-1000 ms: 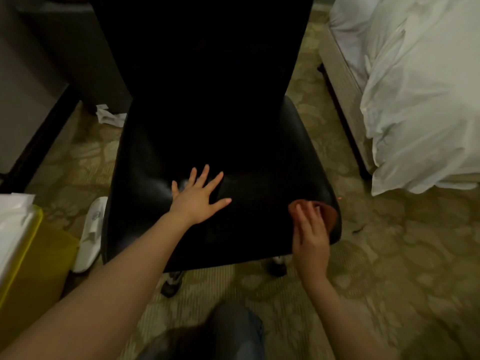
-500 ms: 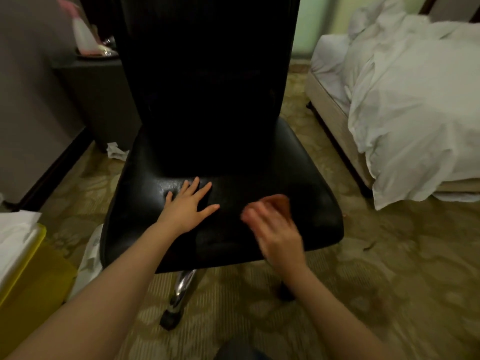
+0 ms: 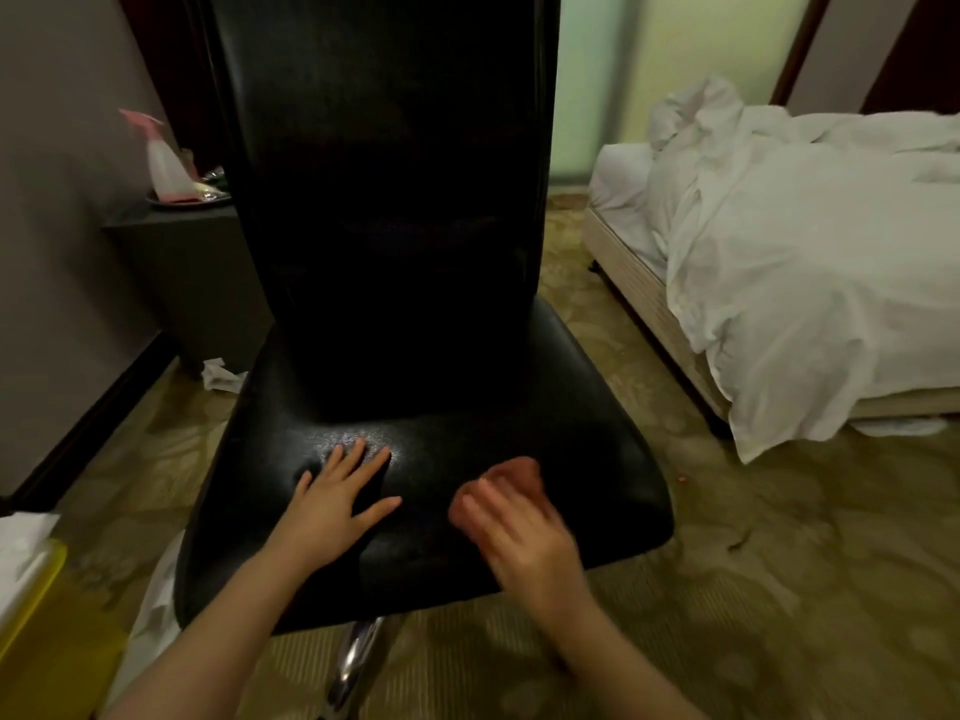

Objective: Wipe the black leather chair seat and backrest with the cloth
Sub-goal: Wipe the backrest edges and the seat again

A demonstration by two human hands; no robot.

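A black leather chair fills the middle of the view, its seat [image 3: 597, 459] low and its tall backrest [image 3: 384, 174] rising behind. My left hand [image 3: 337, 501] lies flat on the seat's left half with fingers spread. My right hand [image 3: 519, 537], blurred by motion, presses a reddish-brown cloth [image 3: 514, 472] onto the seat's right half with straight fingers. Most of the cloth is hidden under that hand.
A bed with rumpled white sheets [image 3: 779, 262] stands to the right. A dark side table [image 3: 176, 272] with a pink spray bottle [image 3: 161, 158] is at the back left. Crumpled tissue [image 3: 221, 375] lies on the carpet, and a yellow bin [image 3: 31, 615] stands at the near left.
My right hand has swept the cloth from the seat's front right corner toward the middle. The view has tilted up, showing more of the backrest. My left hand stays flat on the seat.
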